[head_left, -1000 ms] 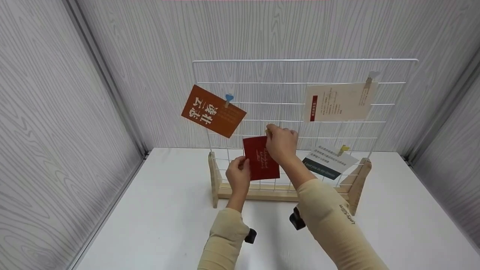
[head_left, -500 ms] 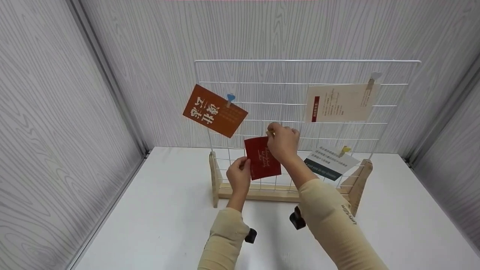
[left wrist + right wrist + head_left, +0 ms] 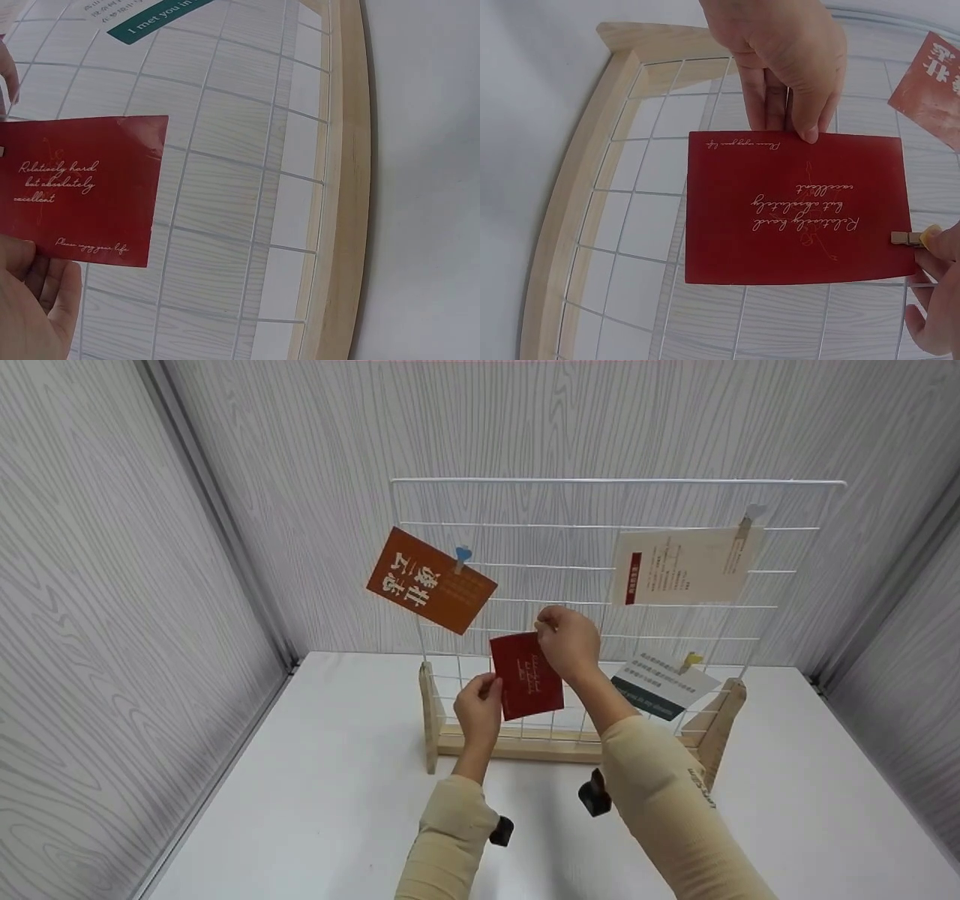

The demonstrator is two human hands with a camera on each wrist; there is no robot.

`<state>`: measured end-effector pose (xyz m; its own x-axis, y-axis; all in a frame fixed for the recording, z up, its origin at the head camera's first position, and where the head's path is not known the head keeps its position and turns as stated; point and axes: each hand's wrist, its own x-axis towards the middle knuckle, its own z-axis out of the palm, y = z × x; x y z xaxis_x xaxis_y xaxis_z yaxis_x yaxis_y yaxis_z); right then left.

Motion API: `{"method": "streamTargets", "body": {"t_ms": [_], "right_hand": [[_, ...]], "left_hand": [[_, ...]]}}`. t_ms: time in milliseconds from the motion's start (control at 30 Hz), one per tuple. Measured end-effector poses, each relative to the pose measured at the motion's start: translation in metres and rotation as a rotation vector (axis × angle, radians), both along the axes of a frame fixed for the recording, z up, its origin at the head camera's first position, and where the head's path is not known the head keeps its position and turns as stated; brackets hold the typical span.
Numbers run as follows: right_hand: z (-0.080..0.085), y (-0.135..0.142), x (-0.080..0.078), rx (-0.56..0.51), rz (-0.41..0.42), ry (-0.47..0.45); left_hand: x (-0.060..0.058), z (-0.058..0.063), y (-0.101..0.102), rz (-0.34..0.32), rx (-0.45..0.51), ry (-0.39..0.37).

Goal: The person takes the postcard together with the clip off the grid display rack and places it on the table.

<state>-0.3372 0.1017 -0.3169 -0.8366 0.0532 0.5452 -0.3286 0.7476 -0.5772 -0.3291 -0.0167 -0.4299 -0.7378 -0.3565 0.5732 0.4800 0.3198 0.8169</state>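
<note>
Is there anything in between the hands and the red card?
For the left hand, nothing visible: it pinches the edge of the red card directly. At the right hand, a small wooden clip is in between: that hand holds its yellow end, and its tip lies over the card's edge.

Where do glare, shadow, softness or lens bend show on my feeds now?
Head: a soft shadow on the white table, and small lettering on the red card too soft to read. Left wrist: pale sheen on the card's upper right corner; wooden bar bowed, apparently by the lens. Right wrist: lettering legible, though upside down; the bar bows too.
</note>
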Motion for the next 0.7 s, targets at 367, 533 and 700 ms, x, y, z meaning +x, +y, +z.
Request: {"method": "streamTargets", "body": {"t_ms": [367, 533, 700], "right_hand": [[0.0033, 0.0029, 0.0011, -0.081, 0.02, -0.054], [0.0064, 0.0056, 0.001, -0.062, 0.012, -0.041], [0.0079, 0.0072, 0.0031, -0.033, -0.007, -0.04]], "left_hand": [[0.0015, 0.0009, 0.0, -0.001, 0.008, -0.006], [0.0032, 0.0014, -0.0009, -0.009, 0.018, 0.008], [0.004, -0.0006, -0.0027, -0.002, 0.005, 0.007]]}}
